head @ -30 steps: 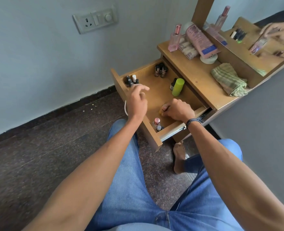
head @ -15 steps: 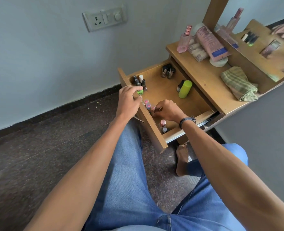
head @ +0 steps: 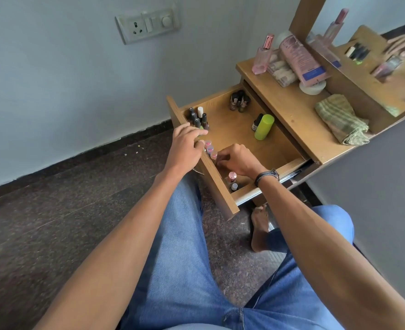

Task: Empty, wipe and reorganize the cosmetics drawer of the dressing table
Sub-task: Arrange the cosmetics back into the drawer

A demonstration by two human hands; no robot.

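Your wooden drawer [head: 235, 137] is pulled out from the dressing table [head: 291, 113], its floor smooth brown board. Your left hand [head: 186, 142] rests on the drawer's front edge, fingers nearly straight and holding nothing. Your right hand [head: 239, 161] is inside the drawer with its fingers curled against a row of small pink-capped bottles [head: 210, 149] along the front wall — whether they pinch one, I cannot tell.

In the far left corner stands a cluster of dark bottles [head: 197, 118]. Brown bottles [head: 239, 101] stand at the back wall. A lime-green cylinder [head: 264, 127] lies near the right side, a small dark bottle [head: 257, 122] just beside it. Two capped bottles [head: 232, 181] stand in the near corner.

On the tabletop are a pink glass bottle [head: 262, 56], a pink tube [head: 301, 61] and a folded green checked cloth [head: 341, 120] — soft and rumpled.
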